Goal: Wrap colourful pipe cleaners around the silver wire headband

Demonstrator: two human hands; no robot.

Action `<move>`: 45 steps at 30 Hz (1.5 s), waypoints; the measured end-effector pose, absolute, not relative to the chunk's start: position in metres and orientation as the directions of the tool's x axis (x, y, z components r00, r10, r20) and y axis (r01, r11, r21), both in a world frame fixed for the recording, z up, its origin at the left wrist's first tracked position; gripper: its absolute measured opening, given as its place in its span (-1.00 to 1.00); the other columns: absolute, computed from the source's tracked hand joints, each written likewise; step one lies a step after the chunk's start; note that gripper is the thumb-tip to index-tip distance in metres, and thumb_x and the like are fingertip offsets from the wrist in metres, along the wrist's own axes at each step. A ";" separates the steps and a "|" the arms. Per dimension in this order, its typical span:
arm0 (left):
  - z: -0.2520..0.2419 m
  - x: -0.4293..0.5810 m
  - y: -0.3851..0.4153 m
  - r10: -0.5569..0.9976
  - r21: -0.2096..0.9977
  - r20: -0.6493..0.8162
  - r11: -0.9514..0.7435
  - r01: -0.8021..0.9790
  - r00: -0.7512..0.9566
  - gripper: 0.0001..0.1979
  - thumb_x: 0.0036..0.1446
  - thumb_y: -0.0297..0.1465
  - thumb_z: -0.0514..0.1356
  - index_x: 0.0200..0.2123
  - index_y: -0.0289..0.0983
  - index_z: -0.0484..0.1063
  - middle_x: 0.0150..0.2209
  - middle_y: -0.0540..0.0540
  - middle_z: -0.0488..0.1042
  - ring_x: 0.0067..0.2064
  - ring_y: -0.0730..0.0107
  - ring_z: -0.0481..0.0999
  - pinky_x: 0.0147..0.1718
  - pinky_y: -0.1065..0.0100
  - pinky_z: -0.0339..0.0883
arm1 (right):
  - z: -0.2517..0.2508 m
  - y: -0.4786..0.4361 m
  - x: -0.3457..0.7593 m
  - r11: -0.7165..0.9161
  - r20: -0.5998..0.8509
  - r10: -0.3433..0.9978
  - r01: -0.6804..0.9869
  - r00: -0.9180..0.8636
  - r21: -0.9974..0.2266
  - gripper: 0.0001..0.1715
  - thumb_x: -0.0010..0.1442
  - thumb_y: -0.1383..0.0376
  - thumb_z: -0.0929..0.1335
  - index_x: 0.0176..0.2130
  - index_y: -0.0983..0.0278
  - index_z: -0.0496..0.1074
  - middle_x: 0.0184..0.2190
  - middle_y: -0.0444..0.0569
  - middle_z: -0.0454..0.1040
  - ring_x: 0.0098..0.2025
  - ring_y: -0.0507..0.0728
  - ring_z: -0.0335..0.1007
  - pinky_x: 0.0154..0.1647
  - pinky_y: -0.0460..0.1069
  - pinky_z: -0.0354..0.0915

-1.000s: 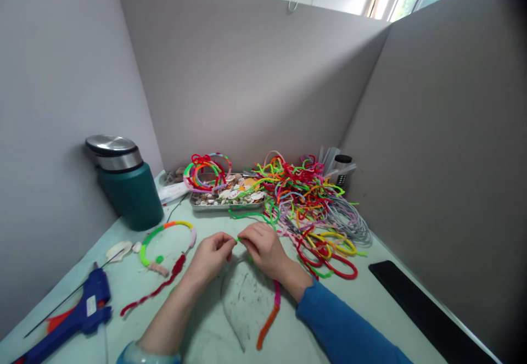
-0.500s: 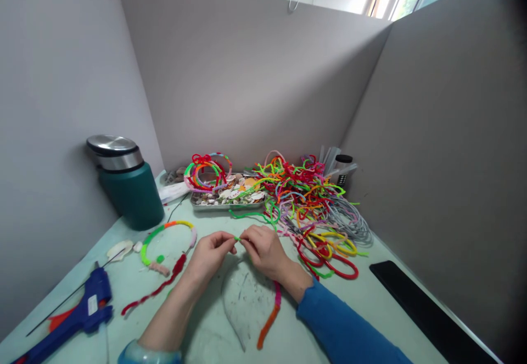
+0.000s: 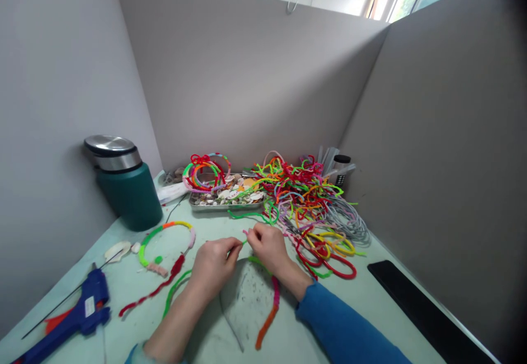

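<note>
My left hand (image 3: 214, 265) and my right hand (image 3: 267, 246) meet over the pale green table, both pinched on a green pipe cleaner (image 3: 175, 290) near the top of a thin headband (image 3: 267, 309). The headband's right side is wrapped in pink and orange fuzz; its left side is bare wire. The green strand trails down and left under my left wrist.
A finished multicoloured headband (image 3: 164, 232) and a red pipe cleaner (image 3: 156, 287) lie to the left, a blue glue gun (image 3: 78, 314) at the near left. A green flask (image 3: 123, 185), a metal tray of shells (image 3: 226, 196), a heap of pipe cleaners (image 3: 308, 199) and a black phone (image 3: 415, 309) surround them.
My left hand has dropped toward me and turned, and a length of green pipe cleaner now shows trailing to its left. My right hand has shifted slightly right and away.
</note>
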State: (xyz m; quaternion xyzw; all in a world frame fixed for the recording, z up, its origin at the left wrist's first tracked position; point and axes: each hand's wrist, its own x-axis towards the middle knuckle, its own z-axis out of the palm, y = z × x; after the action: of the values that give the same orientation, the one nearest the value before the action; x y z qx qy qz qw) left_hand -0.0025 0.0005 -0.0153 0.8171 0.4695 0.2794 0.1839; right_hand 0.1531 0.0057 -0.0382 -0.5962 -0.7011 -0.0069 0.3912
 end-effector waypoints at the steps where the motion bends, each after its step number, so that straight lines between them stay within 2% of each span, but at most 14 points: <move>1: -0.015 -0.003 0.001 0.886 0.580 0.293 -0.464 0.670 0.360 -0.73 0.08 -0.33 0.01 -0.35 -0.19 0.51 -0.38 -0.08 0.56 -0.37 0.34 0.46 -0.38 0.41 0.15 | -0.040 0.007 0.154 0.268 0.523 0.852 0.829 0.034 -0.491 -0.65 0.14 0.30 0.25 -0.65 0.28 0.21 -0.72 -0.19 0.17 -0.64 -0.02 0.03 -0.58 -0.07 -0.13; 5: -0.015 -0.008 0.009 0.959 0.747 0.193 -0.282 0.602 0.209 -0.72 0.03 -0.24 0.05 -0.45 -0.24 0.50 -0.56 -0.01 0.48 -0.48 0.38 0.39 -0.43 0.41 0.14 | -0.037 0.008 0.156 0.341 0.479 0.878 0.715 -0.010 -0.611 -0.62 0.19 0.22 0.22 -0.60 0.29 0.28 -0.68 -0.17 0.23 -0.59 -0.02 0.13 -0.55 -0.11 0.00; 10: -0.021 -0.013 0.021 0.980 0.943 -0.026 -0.040 0.331 0.195 -0.68 -0.10 -0.16 0.14 -0.46 -0.31 0.46 -0.70 0.10 0.25 -0.64 0.53 0.16 -0.62 0.45 -0.02 | -0.025 0.001 0.159 0.530 0.629 0.776 0.582 -0.041 -0.616 -0.80 0.18 0.25 0.25 -0.20 0.27 0.37 -0.29 -0.02 0.37 -0.38 0.03 0.27 -0.36 -0.08 0.21; 15: -0.017 -0.013 0.017 0.939 0.974 -0.216 0.187 0.130 0.267 -0.65 -0.13 -0.13 0.19 -0.42 -0.32 0.41 -0.75 0.21 -0.04 -0.70 0.64 -0.12 -0.69 0.48 -0.28 | -0.027 -0.001 0.160 0.636 0.669 0.699 0.647 -0.252 -0.421 -0.80 0.19 0.31 0.25 -0.18 0.23 0.40 -0.25 0.03 0.35 -0.19 0.13 0.26 -0.19 0.02 0.20; 22: -0.015 -0.016 0.015 0.876 0.954 -0.243 0.295 -0.062 0.417 -0.64 -0.13 -0.15 0.22 -0.37 -0.33 0.38 -0.74 0.25 -0.14 -0.69 0.65 -0.24 -0.71 0.50 -0.35 | -0.032 0.000 0.159 0.637 0.632 0.710 0.667 -0.311 -0.387 -0.85 0.20 0.30 0.23 -0.31 0.28 0.37 -0.35 -0.02 0.37 -0.27 0.09 0.24 -0.24 -0.01 0.15; 24: -0.016 -0.015 0.015 0.910 0.974 -0.211 0.228 -0.006 0.358 -0.64 -0.11 -0.14 0.21 -0.37 -0.33 0.40 -0.76 0.24 -0.11 -0.71 0.64 -0.19 -0.72 0.50 -0.30 | -0.031 -0.001 0.156 0.587 0.619 0.748 0.673 -0.238 -0.450 -0.85 0.19 0.32 0.23 -0.39 0.29 0.34 -0.41 -0.05 0.36 -0.32 0.07 0.23 -0.27 -0.03 0.13; 26: -0.016 -0.012 0.014 0.957 0.988 -0.096 0.059 0.141 0.273 -0.68 -0.09 -0.16 0.18 -0.41 -0.32 0.44 -0.76 0.16 0.09 -0.71 0.60 0.00 -0.71 0.50 -0.15 | -0.029 -0.001 0.152 0.500 0.577 0.808 0.657 -0.120 -0.564 -0.82 0.18 0.34 0.23 -0.46 0.29 0.30 -0.48 -0.09 0.32 -0.39 0.04 0.21 -0.35 -0.06 0.11; 30: -0.013 -0.008 0.009 0.958 0.798 0.215 -0.285 0.531 0.191 -0.75 0.00 -0.22 0.10 -0.43 -0.23 0.51 -0.48 -0.03 0.52 -0.45 0.40 0.40 -0.46 0.44 0.16 | -0.027 0.004 0.152 0.335 0.362 0.931 0.506 -0.048 -0.795 -0.79 0.12 0.35 0.23 -0.53 0.30 0.29 -0.58 -0.16 0.28 -0.49 0.00 0.19 -0.47 -0.12 0.08; 32: -0.012 -0.007 0.008 0.951 0.730 0.231 -0.309 0.610 0.205 -0.71 0.05 -0.21 0.04 -0.37 -0.20 0.52 -0.41 -0.03 0.55 -0.39 0.35 0.45 -0.41 0.43 0.17 | -0.029 0.007 0.156 0.288 0.309 0.951 0.450 -0.028 -0.845 -0.79 0.10 0.33 0.23 -0.54 0.30 0.30 -0.60 -0.18 0.27 -0.51 -0.01 0.18 -0.49 -0.13 0.07; 37: -0.016 -0.009 0.011 0.941 0.707 0.145 -0.316 0.633 0.307 -0.65 0.12 -0.25 -0.04 -0.31 -0.25 0.50 -0.43 -0.05 0.55 -0.39 0.34 0.46 -0.42 0.44 0.18 | -0.030 0.012 0.163 0.247 0.337 0.922 0.379 0.193 -0.892 -0.79 0.03 0.31 0.26 -0.59 0.31 0.27 -0.64 -0.20 0.23 -0.54 -0.02 0.12 -0.53 -0.12 0.03; 39: -0.018 -0.009 0.013 0.943 0.660 0.127 -0.311 0.684 0.306 -0.68 0.12 -0.27 -0.02 -0.34 -0.23 0.51 -0.42 -0.07 0.55 -0.37 0.34 0.46 -0.40 0.45 0.16 | -0.027 0.012 0.162 0.216 0.266 0.940 0.233 0.211 -0.948 -0.79 -0.01 0.34 0.29 -0.63 0.31 0.26 -0.68 -0.21 0.22 -0.57 -0.02 0.11 -0.55 -0.12 0.03; 41: -0.019 -0.009 0.013 0.950 0.618 0.125 -0.300 0.726 0.286 -0.71 0.11 -0.28 0.01 -0.37 -0.21 0.51 -0.40 -0.08 0.55 -0.35 0.34 0.46 -0.38 0.45 0.15 | -0.025 0.012 0.160 0.138 0.127 0.976 -0.047 0.178 -0.989 -0.80 -0.07 0.38 0.31 -0.66 0.32 0.26 -0.71 -0.21 0.22 -0.62 -0.04 0.10 -0.59 -0.13 0.03; 43: -0.019 -0.009 0.013 0.949 0.619 0.130 -0.304 0.724 0.288 -0.70 0.12 -0.27 -0.01 -0.35 -0.20 0.51 -0.38 -0.07 0.55 -0.34 0.35 0.46 -0.37 0.46 0.15 | -0.024 0.013 0.161 0.042 -0.001 0.991 -0.316 0.137 -0.948 -0.83 -0.10 0.40 0.33 -0.65 0.34 0.28 -0.71 -0.20 0.25 -0.65 -0.06 0.10 -0.63 -0.15 0.02; 45: -0.018 -0.010 0.013 0.944 0.638 0.116 -0.309 0.706 0.308 -0.68 0.14 -0.27 -0.04 -0.32 -0.21 0.50 -0.39 -0.06 0.55 -0.36 0.36 0.45 -0.40 0.46 0.14 | -0.027 0.017 0.166 -0.005 -0.074 0.988 -0.455 0.134 -0.890 -0.88 -0.10 0.36 0.34 -0.60 0.33 0.30 -0.68 -0.18 0.30 -0.66 -0.06 0.14 -0.65 -0.15 0.06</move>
State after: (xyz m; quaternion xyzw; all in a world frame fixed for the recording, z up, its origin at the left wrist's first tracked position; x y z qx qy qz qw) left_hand -0.0098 0.0129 -0.0179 0.7710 0.5349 0.2447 0.2439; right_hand 0.1658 0.0169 -0.0266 -0.4152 -0.3208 0.5745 0.6282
